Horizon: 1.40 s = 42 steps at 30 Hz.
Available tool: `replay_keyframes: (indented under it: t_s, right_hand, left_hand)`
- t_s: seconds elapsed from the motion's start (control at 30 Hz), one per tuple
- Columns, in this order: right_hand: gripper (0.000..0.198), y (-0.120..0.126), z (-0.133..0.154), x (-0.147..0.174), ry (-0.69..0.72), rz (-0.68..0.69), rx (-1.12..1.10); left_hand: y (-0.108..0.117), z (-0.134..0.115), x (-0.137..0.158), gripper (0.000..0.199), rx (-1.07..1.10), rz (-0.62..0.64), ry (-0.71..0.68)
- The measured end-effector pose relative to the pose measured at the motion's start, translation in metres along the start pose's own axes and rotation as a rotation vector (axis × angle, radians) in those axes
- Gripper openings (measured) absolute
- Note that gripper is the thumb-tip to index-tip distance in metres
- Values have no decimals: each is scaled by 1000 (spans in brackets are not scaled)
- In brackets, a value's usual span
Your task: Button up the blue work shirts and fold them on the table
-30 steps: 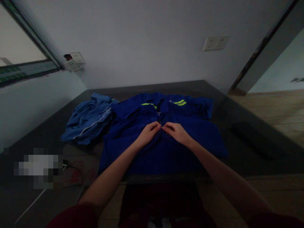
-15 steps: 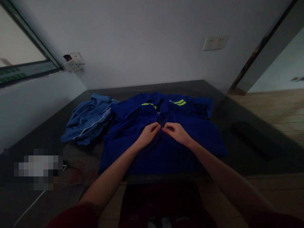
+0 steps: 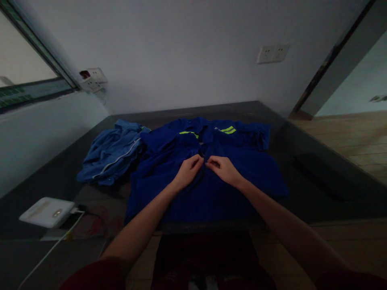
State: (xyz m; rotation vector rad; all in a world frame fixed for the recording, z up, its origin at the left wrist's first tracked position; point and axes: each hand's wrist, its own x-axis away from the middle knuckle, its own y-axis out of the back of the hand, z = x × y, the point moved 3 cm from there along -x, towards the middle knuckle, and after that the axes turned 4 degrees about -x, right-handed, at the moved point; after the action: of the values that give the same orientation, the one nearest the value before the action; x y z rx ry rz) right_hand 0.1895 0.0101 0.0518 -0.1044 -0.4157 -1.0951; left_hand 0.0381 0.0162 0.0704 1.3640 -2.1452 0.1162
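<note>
A dark blue work jacket with yellow-green stripes lies spread on the dark table, its collar towards the wall. Over the middle of its front, at the opening, my left hand is closed in a pinch on the fabric edge. My right hand pinches the jacket's other front edge just beside it, thumb against fingers. Only a small gap parts the two sets of fingertips. What exactly sits between them is too dark and small to make out.
Left of the jacket lies a crumpled lighter blue garment with white piping. A white box-shaped device with a white cable rests at the table's left front. On the right is a flat black object. Behind the table rises a wall.
</note>
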Motion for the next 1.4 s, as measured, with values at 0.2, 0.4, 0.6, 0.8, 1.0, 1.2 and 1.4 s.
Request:
replay_keyframes:
  t_s: [0.2, 0.4, 0.6, 0.8, 1.0, 1.2, 1.4]
  right_hand:
    - [15, -2, -5, 0, -33, 60, -89]
    - [16, -2, -6, -1, -70, 34, -94]
    - [16, -2, -6, 1, -32, -17, 18]
    - [15, -7, -6, 4, -53, -27, 67]
    - [12, -9, -7, 4, -80, -103, 3]
    - [15, -9, -13, 3, -72, -115, -87]
    - [14, -9, -13, 2, -91, -63, -152]
  left_hand:
    - [-6, 19, -5, 34, 288, 43, 237]
    - [-5, 19, -5, 25, 164, 40, 139]
    - [-2, 16, -5, 25, 70, 20, 105]
    - [-5, 16, -3, 18, 18, -65, 60]
    - [-8, 9, 4, 10, -96, -209, -123]
    - [-7, 10, 0, 18, -38, -154, -94]
    - [-12, 24, -4, 27, 298, -25, 155]
